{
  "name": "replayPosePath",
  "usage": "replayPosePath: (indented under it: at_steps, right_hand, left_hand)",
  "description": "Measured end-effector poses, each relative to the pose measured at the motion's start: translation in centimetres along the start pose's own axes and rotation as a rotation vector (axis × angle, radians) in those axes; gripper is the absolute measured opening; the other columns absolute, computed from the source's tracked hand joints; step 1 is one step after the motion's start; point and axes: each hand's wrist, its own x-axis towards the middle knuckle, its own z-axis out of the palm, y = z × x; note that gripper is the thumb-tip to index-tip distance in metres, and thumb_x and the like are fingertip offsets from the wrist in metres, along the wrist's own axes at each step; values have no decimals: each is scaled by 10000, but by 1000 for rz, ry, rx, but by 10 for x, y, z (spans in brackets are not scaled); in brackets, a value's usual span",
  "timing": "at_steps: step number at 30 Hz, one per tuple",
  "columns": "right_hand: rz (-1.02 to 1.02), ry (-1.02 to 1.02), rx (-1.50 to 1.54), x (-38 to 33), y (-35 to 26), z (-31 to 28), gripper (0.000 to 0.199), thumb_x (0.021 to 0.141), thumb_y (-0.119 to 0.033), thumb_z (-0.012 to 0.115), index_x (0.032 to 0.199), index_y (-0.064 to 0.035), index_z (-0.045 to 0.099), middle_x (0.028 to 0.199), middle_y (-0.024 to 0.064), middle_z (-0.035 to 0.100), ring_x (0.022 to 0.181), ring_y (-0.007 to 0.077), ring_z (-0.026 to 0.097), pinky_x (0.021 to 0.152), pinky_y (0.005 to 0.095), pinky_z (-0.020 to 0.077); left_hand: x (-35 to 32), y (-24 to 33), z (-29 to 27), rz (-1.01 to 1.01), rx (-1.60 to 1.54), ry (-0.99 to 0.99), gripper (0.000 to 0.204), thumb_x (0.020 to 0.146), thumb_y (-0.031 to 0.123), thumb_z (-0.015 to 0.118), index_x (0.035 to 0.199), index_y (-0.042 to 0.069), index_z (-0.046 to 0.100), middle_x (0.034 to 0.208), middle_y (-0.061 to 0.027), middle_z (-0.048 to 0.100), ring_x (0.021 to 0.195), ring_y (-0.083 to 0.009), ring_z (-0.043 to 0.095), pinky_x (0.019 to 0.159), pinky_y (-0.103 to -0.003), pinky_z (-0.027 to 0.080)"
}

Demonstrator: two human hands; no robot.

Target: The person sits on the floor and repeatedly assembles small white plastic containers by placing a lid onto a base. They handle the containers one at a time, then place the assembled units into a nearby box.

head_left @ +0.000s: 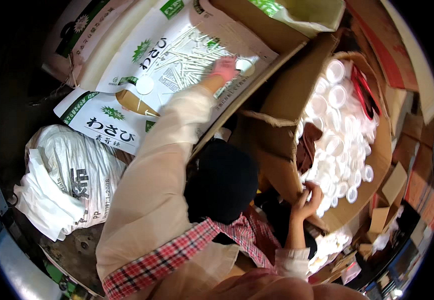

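My left hand [223, 69], in a pink glove, reaches far out over a white printed sheet [112, 117] that lines an open cardboard tray. Its fingers are closed at the edge of a round white lid [246, 67]. Around it lie many thin white sticks [184, 62], loosely scattered. Another flat white disc [145, 85] rests on the sheet nearer to me. My bare right hand [308, 201] is at the near edge of a big cardboard box [344, 220] full of white plastic lids or shallow cups [334, 145]. Its fingers are curled, and whatever they hold is hidden.
A stuffed white woven sack [74, 175] stands at left. A dark rounded thing [222, 182] sits between my arms. Brown cloth [308, 147] and a red-edged item [364, 92] lie in the box of white pieces. More cardboard boxes [387, 200] crowd the right side.
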Motion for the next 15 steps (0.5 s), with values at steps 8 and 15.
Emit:
replayPosePath:
  at_steps: [8, 15]
  right_hand:
    - [-69, -50, -15, 13, 4, 9, 140, 783, -106, 483, 772, -20, 593, 715, 103, 591, 694, 267, 551, 769, 352, 394]
    - [-105, -45, -46, 14, -2, 7, 175, 811, -132, 461, 795, -17, 593, 731, 106, 590, 707, 271, 560, 777, 356, 398]
  left_hand:
    - [32, 2, 54, -36, 76, 179, 398, 790, 349, 625, 1073, 73, 576, 1111, -132, 559, 1108, -349, 485, 947, -478, 382]
    - [-105, -226, -45, -636, -35, 354, 474, 761, 413, 547, 1020, 29, 646, 1131, -210, 581, 1124, -346, 482, 988, -422, 371]
